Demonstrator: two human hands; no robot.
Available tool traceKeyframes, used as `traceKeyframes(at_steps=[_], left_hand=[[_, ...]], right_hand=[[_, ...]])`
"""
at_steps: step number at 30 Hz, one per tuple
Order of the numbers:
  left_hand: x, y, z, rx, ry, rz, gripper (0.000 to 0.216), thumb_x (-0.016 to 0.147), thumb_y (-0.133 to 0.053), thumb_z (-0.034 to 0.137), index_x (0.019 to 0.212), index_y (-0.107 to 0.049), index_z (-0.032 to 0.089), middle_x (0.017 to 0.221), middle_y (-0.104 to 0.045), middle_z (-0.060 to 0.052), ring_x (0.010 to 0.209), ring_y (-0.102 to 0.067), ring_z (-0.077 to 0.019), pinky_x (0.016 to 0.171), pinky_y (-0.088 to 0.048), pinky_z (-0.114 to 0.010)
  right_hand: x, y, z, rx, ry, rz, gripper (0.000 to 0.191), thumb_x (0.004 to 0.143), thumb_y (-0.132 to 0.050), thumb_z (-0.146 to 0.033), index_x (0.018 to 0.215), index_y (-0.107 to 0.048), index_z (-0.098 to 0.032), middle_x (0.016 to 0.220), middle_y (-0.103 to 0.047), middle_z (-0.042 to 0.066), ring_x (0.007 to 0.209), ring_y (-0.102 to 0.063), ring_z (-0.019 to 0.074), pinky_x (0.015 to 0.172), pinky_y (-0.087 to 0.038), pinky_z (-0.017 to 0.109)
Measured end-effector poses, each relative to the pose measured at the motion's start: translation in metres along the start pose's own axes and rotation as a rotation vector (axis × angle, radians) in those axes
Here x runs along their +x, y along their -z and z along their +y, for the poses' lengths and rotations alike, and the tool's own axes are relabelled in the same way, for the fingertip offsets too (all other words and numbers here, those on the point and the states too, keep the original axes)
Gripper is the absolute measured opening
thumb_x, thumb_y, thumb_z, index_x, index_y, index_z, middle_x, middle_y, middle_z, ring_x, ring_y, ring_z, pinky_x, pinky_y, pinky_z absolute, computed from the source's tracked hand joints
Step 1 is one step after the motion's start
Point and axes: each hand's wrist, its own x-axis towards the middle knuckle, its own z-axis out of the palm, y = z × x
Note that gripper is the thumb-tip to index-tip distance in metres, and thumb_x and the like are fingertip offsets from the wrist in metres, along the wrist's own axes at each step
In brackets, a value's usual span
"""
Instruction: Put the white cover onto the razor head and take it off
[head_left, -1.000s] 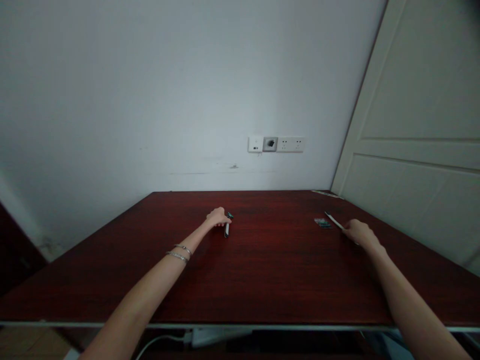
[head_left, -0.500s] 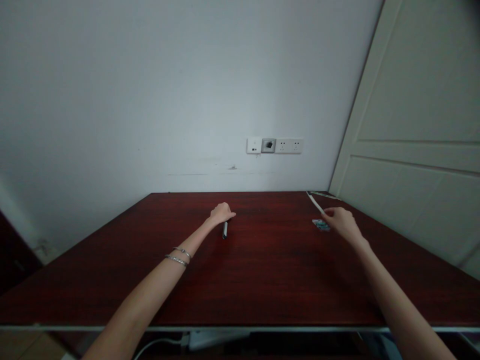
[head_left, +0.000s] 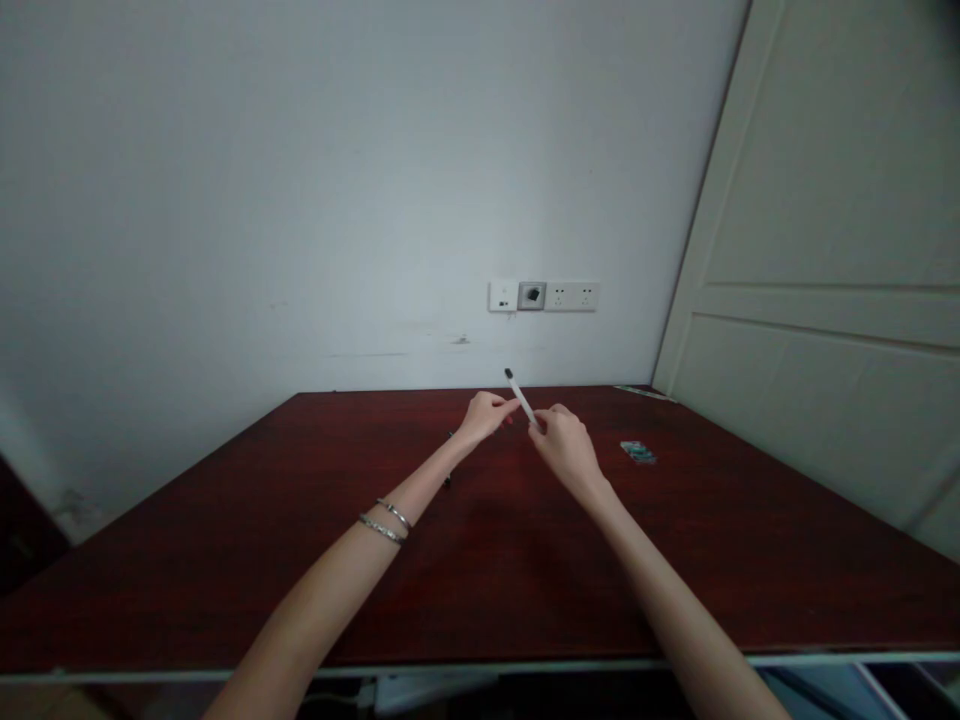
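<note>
My right hand (head_left: 568, 447) is closed on the lower part of a slim white stick with a dark tip (head_left: 520, 394). The stick slants up and to the left, above the table. Just left of it is my left hand (head_left: 486, 415), fingers a little apart and fingertips at the stick's side; whether they touch it I cannot tell. Behind my left wrist a thin dark object (head_left: 448, 482) lies on the table, mostly hidden by the forearm. To the right of my right hand lies a small clear packet with green markings (head_left: 638, 452).
The dark red wooden table (head_left: 510, 580) reaches back to a white wall with sockets (head_left: 572, 296). A pale strip (head_left: 646, 393) lies at the far right corner. On the right stands a cream panelled door (head_left: 825, 300). Under the front edge are a white object (head_left: 435, 690) and a cable.
My right hand has brought the white stick leftward from near the packet to the middle. My left hand has left the thin dark object and moved right, up to the stick.
</note>
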Motion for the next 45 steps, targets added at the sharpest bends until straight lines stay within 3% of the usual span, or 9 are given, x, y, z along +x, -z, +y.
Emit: traceKeyframes(at_steps=[11,17,21,25,34,45], left_hand=[[0.002,0.005,-0.012,-0.053,0.125,0.041,0.033,0.075,-0.059,0.038,0.063,-0.067,0.008,0.059,-0.062,-0.006,0.042,-0.048,-0.0070,0.035,-0.036,-0.017],[0.008,0.009,-0.019,0.035,0.204,0.010,0.027,0.074,-0.059,0.031,0.064,-0.067,0.007,0.064,-0.066,-0.008,0.044,-0.052,-0.0073,0.038,-0.041,-0.016],[0.012,0.015,-0.026,0.146,0.281,-0.058,0.021,0.071,-0.060,0.026,0.068,-0.067,0.006,0.066,-0.067,-0.009,0.046,-0.057,-0.0094,0.041,-0.045,-0.017],[0.013,0.018,-0.039,0.295,0.318,-0.124,0.016,0.068,-0.061,0.022,0.066,-0.065,0.007,0.063,-0.066,-0.009,0.047,-0.060,-0.0127,0.044,-0.049,-0.020],[0.020,0.007,-0.065,0.538,0.408,-0.284,0.014,0.059,-0.064,0.021,0.052,-0.059,0.011,0.053,-0.061,-0.007,0.045,-0.060,-0.0184,0.048,-0.053,-0.030],[0.021,-0.003,-0.066,0.615,0.423,-0.353,0.015,0.058,-0.064,0.016,0.046,-0.055,0.013,0.039,-0.052,-0.005,0.050,-0.060,-0.0210,0.053,-0.052,-0.032]], right_hand=[[-0.009,-0.017,-0.026,-0.155,0.059,-0.109,0.025,0.088,-0.040,-0.025,0.101,-0.061,-0.017,0.098,-0.056,0.010,0.082,-0.059,0.0186,0.063,-0.042,0.025],[-0.011,-0.022,-0.033,-0.129,0.137,-0.170,0.024,0.088,-0.043,-0.027,0.104,-0.058,-0.017,0.102,-0.056,0.012,0.091,-0.058,0.0210,0.068,-0.044,0.026],[-0.013,-0.022,-0.030,-0.106,0.166,-0.202,0.029,0.088,-0.044,-0.037,0.099,-0.060,-0.016,0.099,-0.058,0.012,0.088,-0.060,0.0212,0.069,-0.045,0.028],[-0.015,-0.022,-0.016,-0.093,0.171,-0.179,0.036,0.089,-0.039,-0.041,0.095,-0.063,-0.015,0.095,-0.061,0.012,0.084,-0.062,0.0209,0.070,-0.045,0.028],[-0.014,-0.029,0.036,-0.101,0.074,-0.228,0.032,0.087,-0.043,-0.033,0.093,-0.067,-0.014,0.096,-0.065,0.013,0.092,-0.061,0.0222,0.076,-0.044,0.029],[-0.018,-0.030,0.087,-0.104,0.003,-0.299,0.029,0.082,-0.047,-0.028,0.097,-0.068,-0.015,0.100,-0.066,0.013,0.095,-0.062,0.0240,0.080,-0.043,0.030]])
